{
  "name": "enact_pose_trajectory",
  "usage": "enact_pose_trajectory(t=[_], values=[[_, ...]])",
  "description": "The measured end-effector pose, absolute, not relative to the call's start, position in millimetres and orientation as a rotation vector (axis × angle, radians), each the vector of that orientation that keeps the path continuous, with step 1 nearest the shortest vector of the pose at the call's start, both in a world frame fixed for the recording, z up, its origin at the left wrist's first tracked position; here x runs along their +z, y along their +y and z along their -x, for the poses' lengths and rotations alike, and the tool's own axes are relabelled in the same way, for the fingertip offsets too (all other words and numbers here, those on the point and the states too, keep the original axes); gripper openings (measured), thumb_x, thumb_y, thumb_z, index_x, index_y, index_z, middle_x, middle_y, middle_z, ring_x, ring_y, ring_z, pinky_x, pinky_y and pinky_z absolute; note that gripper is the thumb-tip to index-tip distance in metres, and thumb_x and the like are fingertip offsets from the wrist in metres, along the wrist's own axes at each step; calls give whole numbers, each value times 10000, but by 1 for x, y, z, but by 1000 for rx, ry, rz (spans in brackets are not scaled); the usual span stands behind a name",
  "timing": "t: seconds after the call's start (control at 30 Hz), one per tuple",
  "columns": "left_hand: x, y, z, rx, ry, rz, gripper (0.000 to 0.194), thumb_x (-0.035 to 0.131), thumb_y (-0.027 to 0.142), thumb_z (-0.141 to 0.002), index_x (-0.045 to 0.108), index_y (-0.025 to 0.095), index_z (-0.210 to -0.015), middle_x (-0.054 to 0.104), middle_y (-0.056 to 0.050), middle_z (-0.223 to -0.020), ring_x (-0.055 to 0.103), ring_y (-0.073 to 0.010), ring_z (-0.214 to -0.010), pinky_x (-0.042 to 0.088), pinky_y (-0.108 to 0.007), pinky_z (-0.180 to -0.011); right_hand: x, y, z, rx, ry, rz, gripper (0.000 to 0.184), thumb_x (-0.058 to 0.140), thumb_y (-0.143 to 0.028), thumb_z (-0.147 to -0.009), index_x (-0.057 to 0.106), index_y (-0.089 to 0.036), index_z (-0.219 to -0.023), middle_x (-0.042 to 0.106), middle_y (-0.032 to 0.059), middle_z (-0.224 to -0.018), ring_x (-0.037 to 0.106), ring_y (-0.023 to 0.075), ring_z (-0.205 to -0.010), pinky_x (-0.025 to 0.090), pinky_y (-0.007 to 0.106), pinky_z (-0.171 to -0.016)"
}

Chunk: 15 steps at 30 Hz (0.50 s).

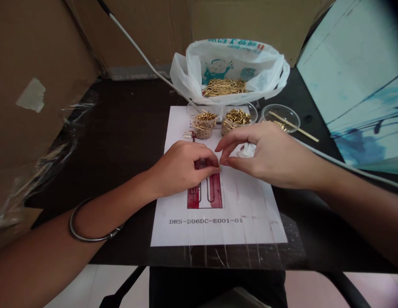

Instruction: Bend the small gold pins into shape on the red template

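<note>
My left hand [189,167] and my right hand [263,155] meet above the white printed sheet [250,209]. Thumb and forefinger of the left are pinched, and a tiny brass-coloured part [219,166] shows at their tips. The right hand's thumb and finger close in a pinch at the same spot; what they hold is too small to make out. Below the left fingers is a red-and-white printed diagram [214,192], partly covered by that hand. Just behind stand a clear cup of brass pins [203,126] and a clear cup of short brass pieces [234,117].
A white plastic bag [269,81] with many brass pins [225,87] stands at the back. To the right, a shallow clear dish [296,117] holds brass pieces, with a thin wooden stick [301,130]. A white cable [137,49] crosses behind. Cardboard [35,55] walls the left.
</note>
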<state>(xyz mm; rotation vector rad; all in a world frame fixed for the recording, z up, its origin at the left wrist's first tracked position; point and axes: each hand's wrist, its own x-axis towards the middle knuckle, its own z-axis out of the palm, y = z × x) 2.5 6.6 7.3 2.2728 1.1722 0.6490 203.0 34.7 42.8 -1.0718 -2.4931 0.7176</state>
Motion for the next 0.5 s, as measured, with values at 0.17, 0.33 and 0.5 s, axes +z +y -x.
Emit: enact_pose_trajectory(t=[0.17, 0.33, 0.5], values=[[7, 6, -2, 652, 1170, -2271, 63, 689, 252, -795, 715, 197, -780, 702, 25, -746, 614, -103, -683, 438, -229, -681, 43, 35, -203, 716, -2509, 1061, 173, 582, -158, -769, 708, -220, -870, 721, -22, -857, 665, 158, -809, 475, 279, -760], [7, 6, -3, 652, 1172, -2281, 71, 694, 238, -785, 729, 185, -818, 697, 12, -750, 595, -103, -670, 438, -235, -675, 42, 35, -203, 700, -2512, 1047, 182, 568, -153, -774, 709, -216, -870, 722, -16, -872, 663, 162, -827, 469, 279, -765], [6, 7, -3, 658, 1139, -2280, 86, 659, 211, -813, 737, 190, -843, 709, 8, -793, 617, -107, -715, 443, -232, -692, 40, 34, -203, 661, -2515, 1037, 167, 579, -155, -774, 710, -222, -853, 721, -24, -865, 664, 159, -824, 459, 281, -784]])
